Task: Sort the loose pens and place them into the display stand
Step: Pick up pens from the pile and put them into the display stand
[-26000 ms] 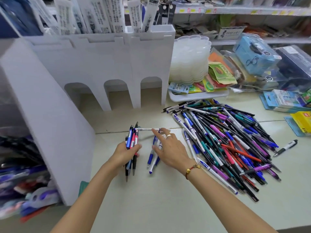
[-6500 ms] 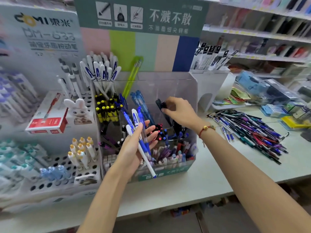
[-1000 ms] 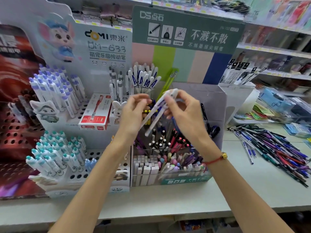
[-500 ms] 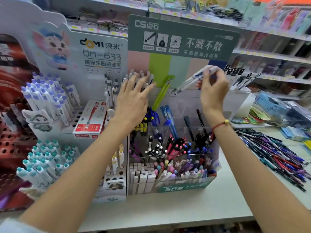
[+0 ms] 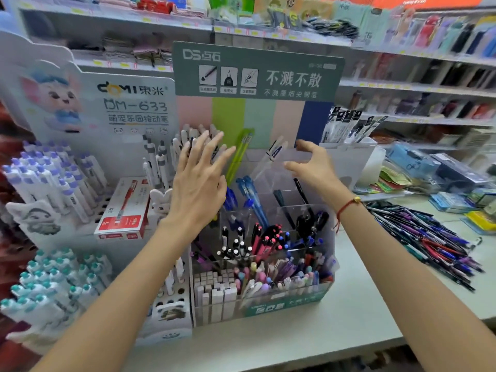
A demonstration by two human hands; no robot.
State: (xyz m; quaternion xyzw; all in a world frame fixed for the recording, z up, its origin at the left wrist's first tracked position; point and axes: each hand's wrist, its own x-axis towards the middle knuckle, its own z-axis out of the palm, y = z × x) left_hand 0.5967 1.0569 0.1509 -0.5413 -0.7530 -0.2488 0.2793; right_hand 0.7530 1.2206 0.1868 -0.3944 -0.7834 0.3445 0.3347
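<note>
A clear tiered display stand [image 5: 292, 296] with a green header card stands on the counter, its compartments full of pens. A few white pens with blue print [image 5: 275, 151] lean in its top back compartment. My right hand [image 5: 311, 167] hovers just right of them with fingers loosely spread and holds nothing. My left hand [image 5: 200, 181] is raised flat with straight fingers in front of the stand's upper left, over white pens in the neighbouring rack. A big heap of loose pens [image 5: 426, 237] lies on the counter at the right.
A white Domi rack [image 5: 88, 162] with many capped pens and a red box [image 5: 123, 210] stands left of the stand. A white cardboard holder [image 5: 357, 162] and packaged goods sit behind the loose heap. Store shelves run along the back.
My right hand has let go of the white pens, which now lean in the top back compartment. It has dropped lower and opened. My left hand stays raised and flat.
</note>
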